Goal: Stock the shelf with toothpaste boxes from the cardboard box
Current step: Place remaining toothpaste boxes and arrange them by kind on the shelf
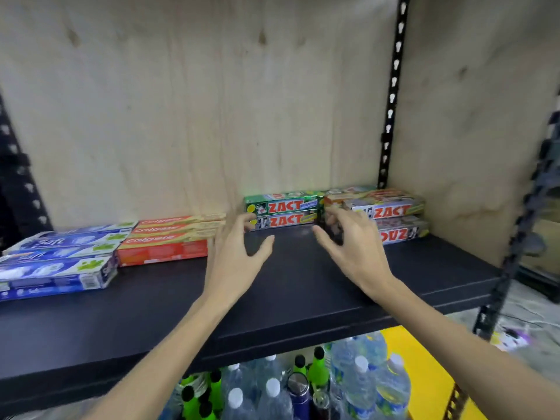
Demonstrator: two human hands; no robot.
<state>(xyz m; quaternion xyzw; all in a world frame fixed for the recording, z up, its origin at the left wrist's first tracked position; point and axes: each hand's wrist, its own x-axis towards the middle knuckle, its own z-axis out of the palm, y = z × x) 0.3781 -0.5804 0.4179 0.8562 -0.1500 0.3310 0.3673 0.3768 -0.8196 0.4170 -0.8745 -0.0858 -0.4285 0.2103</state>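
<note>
A black shelf (288,286) holds three groups of toothpaste boxes. Blue boxes (57,262) lie at the far left, red Colgate boxes (169,241) beside them, and Zact boxes (285,212) are stacked at the back, with more Zact boxes (394,213) to the right. My left hand (236,253) hovers over the shelf with fingers spread, its fingertips near the left end of the Zact stack. My right hand (351,244) is also spread and holds nothing, fingertips close to the gap between the two Zact stacks. The cardboard box is out of view.
A plywood back panel and side wall enclose the shelf, with a black slotted upright (394,95) at the back right corner. Below the shelf stand several water bottles (357,386) and green bottles (315,368). A yellow surface (430,371) lies lower right.
</note>
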